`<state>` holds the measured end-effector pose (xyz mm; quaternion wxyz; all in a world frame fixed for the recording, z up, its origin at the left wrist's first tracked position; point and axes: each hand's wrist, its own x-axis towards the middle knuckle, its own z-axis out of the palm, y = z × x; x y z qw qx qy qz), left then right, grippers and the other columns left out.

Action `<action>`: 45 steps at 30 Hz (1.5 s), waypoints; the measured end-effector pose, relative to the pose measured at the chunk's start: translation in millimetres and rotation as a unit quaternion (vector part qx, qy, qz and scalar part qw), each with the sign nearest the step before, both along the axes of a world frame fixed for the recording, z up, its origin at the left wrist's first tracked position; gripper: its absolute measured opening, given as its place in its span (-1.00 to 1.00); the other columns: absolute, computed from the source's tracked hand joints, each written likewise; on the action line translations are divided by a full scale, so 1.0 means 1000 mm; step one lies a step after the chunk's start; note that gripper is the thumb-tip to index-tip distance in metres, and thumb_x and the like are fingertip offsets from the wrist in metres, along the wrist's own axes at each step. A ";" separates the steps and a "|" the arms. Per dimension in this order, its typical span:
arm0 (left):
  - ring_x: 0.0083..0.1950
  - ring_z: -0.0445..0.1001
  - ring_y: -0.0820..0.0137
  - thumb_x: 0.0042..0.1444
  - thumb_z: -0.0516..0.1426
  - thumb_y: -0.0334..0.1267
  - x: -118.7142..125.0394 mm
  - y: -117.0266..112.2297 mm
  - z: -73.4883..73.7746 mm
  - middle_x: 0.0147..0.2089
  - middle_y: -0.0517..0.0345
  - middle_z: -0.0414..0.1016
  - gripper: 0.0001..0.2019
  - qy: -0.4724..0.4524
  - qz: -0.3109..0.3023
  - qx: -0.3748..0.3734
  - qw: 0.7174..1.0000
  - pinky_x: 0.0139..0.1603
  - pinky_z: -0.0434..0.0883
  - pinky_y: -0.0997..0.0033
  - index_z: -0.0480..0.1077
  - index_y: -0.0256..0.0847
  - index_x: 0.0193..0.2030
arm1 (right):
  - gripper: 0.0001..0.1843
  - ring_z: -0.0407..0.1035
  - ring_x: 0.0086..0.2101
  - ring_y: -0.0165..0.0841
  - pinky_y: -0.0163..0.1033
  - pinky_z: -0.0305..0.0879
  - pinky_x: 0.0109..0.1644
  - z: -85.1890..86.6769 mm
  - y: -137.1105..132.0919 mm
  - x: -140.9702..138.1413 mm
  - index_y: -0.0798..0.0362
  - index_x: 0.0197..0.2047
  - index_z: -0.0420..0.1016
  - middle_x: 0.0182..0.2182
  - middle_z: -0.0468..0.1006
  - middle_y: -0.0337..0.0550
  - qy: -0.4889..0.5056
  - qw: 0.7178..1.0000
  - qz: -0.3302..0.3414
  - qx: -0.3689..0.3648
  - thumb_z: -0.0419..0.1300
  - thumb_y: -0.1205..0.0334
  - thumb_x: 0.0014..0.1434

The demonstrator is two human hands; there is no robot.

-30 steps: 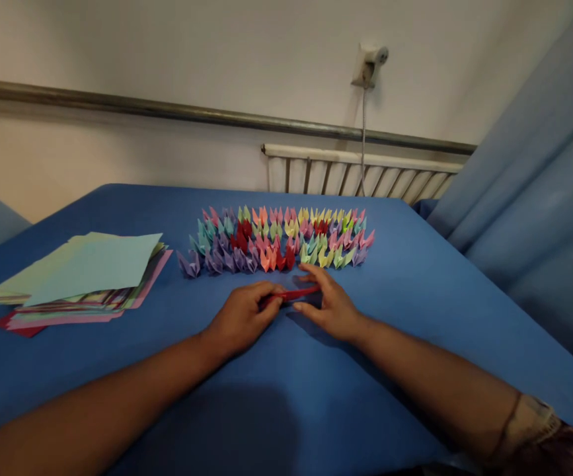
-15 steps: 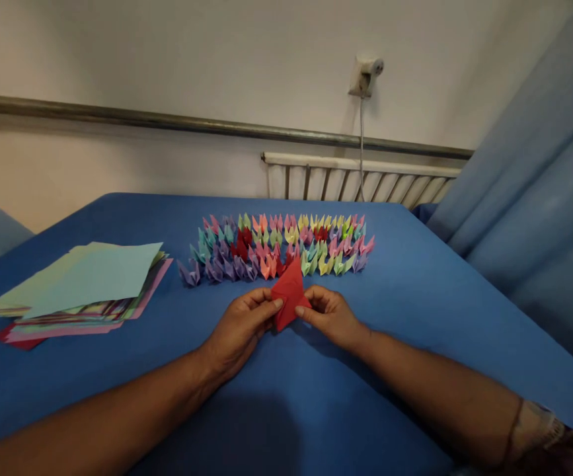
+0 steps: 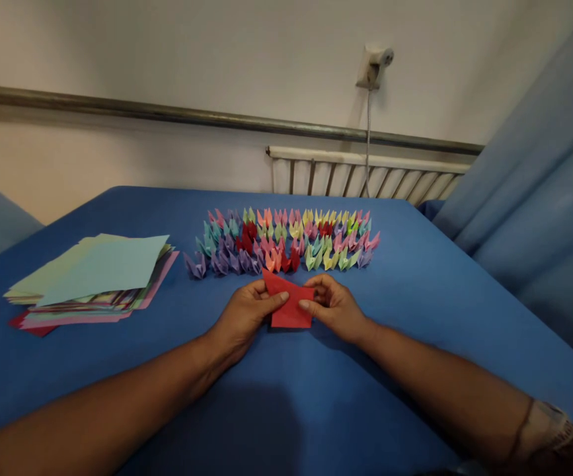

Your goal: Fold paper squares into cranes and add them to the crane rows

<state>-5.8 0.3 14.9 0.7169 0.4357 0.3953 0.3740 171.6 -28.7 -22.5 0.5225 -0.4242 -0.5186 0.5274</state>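
Note:
A folded piece of red paper (image 3: 290,311) is held just above the blue table cover, its lower edge roughly level and one pointed corner rising at the upper left. My left hand (image 3: 251,311) pinches its left side, thumb on the front face. On the right side, my right hand (image 3: 336,307) grips it between thumb and fingers; the fingers behind the paper are partly hidden. Right beyond my hands stand rows of small folded paper cranes (image 3: 296,241) in purple, pink, red, green, yellow and blue.
To the left lies a stack of coloured paper sheets (image 3: 102,271), with a red sheet (image 3: 36,324) sticking out underneath. The blue-covered table (image 3: 395,377) reaches toward a wall with a radiator (image 3: 330,175), a pipe (image 3: 191,116) and a plugged-in socket (image 3: 369,68). A blue curtain (image 3: 538,172) hangs at right.
The red paper has turned from a tilted, diamond-like position to one with a level lower edge. Both hands still hold it, and the whole view has shifted slightly.

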 end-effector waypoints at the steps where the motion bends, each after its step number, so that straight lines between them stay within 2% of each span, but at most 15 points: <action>1: -0.29 0.58 0.34 -0.11 0.39 -0.21 0.000 -0.001 0.000 -0.28 0.08 0.63 -0.68 -0.007 0.003 -0.004 1.000 -0.13 0.48 0.32 0.50 -0.27 -0.21 | -0.63 0.42 -0.41 -0.43 -0.29 0.34 -0.31 0.000 0.000 -0.001 -0.02 -0.21 0.31 -0.40 0.50 -0.31 0.011 1.000 0.009 -0.012 0.36 0.10 -0.02; 6: -0.27 0.58 0.31 -0.15 0.40 -0.21 0.002 -0.003 0.003 -0.29 0.06 0.62 -0.68 0.006 0.015 -0.010 1.000 -0.07 0.48 0.26 0.51 -0.30 -0.26 | -0.63 0.38 -0.56 -0.45 -0.36 0.25 -0.52 -0.001 0.004 0.001 0.00 -0.26 0.30 -0.52 0.48 -0.35 -0.007 0.998 0.035 -0.055 0.34 0.01 0.00; 11: -0.46 0.45 0.41 -0.10 0.34 -0.13 -0.003 0.006 0.001 -0.52 0.21 0.50 -0.75 0.168 0.053 0.098 0.979 -0.37 0.39 0.44 0.45 -0.27 -0.51 | -0.64 0.33 -0.65 -0.48 -0.38 0.20 -0.57 -0.004 0.013 0.009 0.01 -0.26 0.29 -0.61 0.44 -0.41 -0.018 0.998 -0.022 -0.057 0.33 0.06 -0.04; 13: -0.40 0.48 0.37 -0.03 0.28 -0.13 -0.006 0.012 -0.001 -0.45 0.16 0.53 -0.77 0.232 0.043 0.164 0.958 -0.32 0.40 0.41 0.48 -0.27 -0.48 | -0.67 0.32 -0.66 -0.48 -0.37 0.21 -0.56 -0.007 0.015 0.010 0.01 -0.26 0.30 -0.64 0.41 -0.44 -0.034 0.997 -0.034 -0.053 0.31 0.08 -0.02; 16: -0.13 0.53 0.22 0.03 0.23 -0.18 -0.009 0.020 -0.002 -0.15 0.02 0.59 -0.84 0.303 0.032 0.256 0.917 -0.06 0.42 0.25 0.51 -0.25 -0.34 | -0.73 0.31 -0.66 -0.48 -0.36 0.20 -0.55 -0.011 0.014 0.011 0.00 -0.25 0.31 -0.65 0.37 -0.46 -0.061 0.997 -0.032 -0.046 0.28 0.14 0.02; 19: 0.12 0.42 0.13 0.05 0.21 -0.28 -0.012 0.019 0.000 0.08 -0.03 0.49 -0.71 0.368 0.056 0.410 0.832 0.17 0.29 0.09 0.45 -0.22 -0.05 | -0.75 0.31 -0.67 -0.48 -0.36 0.21 -0.55 -0.011 0.012 0.010 -0.01 -0.23 0.31 -0.64 0.35 -0.47 -0.073 0.996 -0.021 -0.053 0.27 0.20 0.03; 22: 0.18 0.33 0.18 0.14 0.16 -0.32 -0.012 0.008 0.005 0.13 0.01 0.43 -0.67 0.352 -0.021 0.560 0.750 0.25 0.20 0.09 0.36 -0.16 0.07 | -0.74 0.31 -0.68 -0.48 -0.38 0.17 -0.60 -0.008 0.010 0.008 0.00 -0.19 0.29 -0.64 0.37 -0.47 -0.077 0.994 -0.010 -0.081 0.25 0.21 0.06; 25: 0.01 0.41 0.22 0.12 0.21 -0.22 -0.012 -0.004 0.008 -0.01 0.07 0.49 -0.67 0.346 -0.179 0.568 0.725 0.08 0.30 0.20 0.36 -0.12 0.03 | -0.74 0.30 -0.70 -0.46 -0.40 0.11 -0.65 -0.005 0.008 0.007 0.01 -0.14 0.26 -0.64 0.39 -0.45 -0.105 0.989 0.005 -0.108 0.21 0.20 0.12; 27: -0.08 0.41 0.22 0.10 0.24 -0.16 -0.011 -0.006 0.006 -0.09 0.06 0.48 -0.69 0.374 -0.225 0.552 0.711 -0.02 0.32 0.22 0.38 -0.14 -0.03 | -0.78 0.31 -0.68 -0.45 -0.38 0.14 -0.62 -0.002 0.006 0.008 0.01 -0.11 0.26 -0.63 0.40 -0.44 -0.154 0.981 0.006 -0.114 0.16 0.23 0.17; 29: -0.13 0.40 0.24 0.15 0.19 -0.18 -0.011 -0.003 0.002 -0.16 0.05 0.47 -0.80 0.395 -0.228 0.547 0.702 -0.08 0.32 0.24 0.40 -0.17 -0.12 | -0.77 0.34 -0.61 -0.44 -0.33 0.22 -0.52 0.002 0.003 0.012 0.01 -0.08 0.29 -0.58 0.44 -0.38 -0.250 0.965 -0.009 -0.078 0.17 0.27 0.17; 32: -0.13 0.40 0.27 0.22 0.09 -0.27 -0.011 0.001 -0.004 -0.20 0.07 0.46 -0.91 0.391 -0.220 0.548 0.706 -0.07 0.32 0.27 0.41 -0.18 -0.20 | -0.70 0.37 -0.41 -0.41 -0.24 0.29 -0.28 0.009 -0.001 0.020 0.01 -0.08 0.36 -0.28 0.51 -0.19 -0.413 0.908 -0.035 0.056 0.24 0.34 0.10; 34: -0.09 0.40 0.27 0.22 0.08 -0.30 -0.011 0.003 -0.005 -0.17 0.06 0.47 -0.91 0.384 -0.220 0.547 0.711 -0.04 0.32 0.26 0.41 -0.18 -0.21 | -0.76 0.36 -0.35 -0.40 -0.24 0.28 -0.21 0.013 -0.002 0.026 0.02 -0.15 0.40 -0.21 0.46 -0.16 -0.457 0.882 0.005 0.113 0.20 0.44 0.09; 38: -0.06 0.40 0.25 0.20 0.08 -0.32 -0.011 0.004 -0.007 -0.09 0.04 0.47 -0.91 0.389 -0.190 0.530 0.729 0.00 0.33 0.22 0.41 -0.20 -0.24 | -0.84 0.35 -0.28 -0.39 -0.26 0.28 -0.13 0.021 0.000 0.034 0.04 -0.23 0.43 -0.26 0.42 -0.18 -0.456 0.869 0.123 0.147 0.19 0.44 0.10; 42: -0.02 0.39 0.22 0.18 0.08 -0.29 -0.012 0.006 -0.010 -0.03 0.02 0.47 -0.88 0.406 -0.161 0.517 0.736 0.06 0.32 0.14 0.40 -0.21 -0.35 | -0.93 0.33 -0.31 -0.39 -0.26 0.25 -0.17 0.022 0.004 0.036 0.05 -0.29 0.44 -0.31 0.42 -0.20 -0.473 0.863 0.114 0.136 0.26 0.26 0.16; 45: -0.01 0.39 0.21 0.19 0.08 -0.27 -0.012 0.007 -0.011 -0.02 0.02 0.47 -0.86 0.421 -0.154 0.514 0.731 0.06 0.31 0.12 0.40 -0.21 -0.38 | -0.91 0.31 -0.35 -0.41 -0.28 0.22 -0.22 0.020 0.006 0.036 0.05 -0.36 0.42 -0.37 0.41 -0.22 -0.464 0.871 0.100 0.126 0.21 0.30 0.21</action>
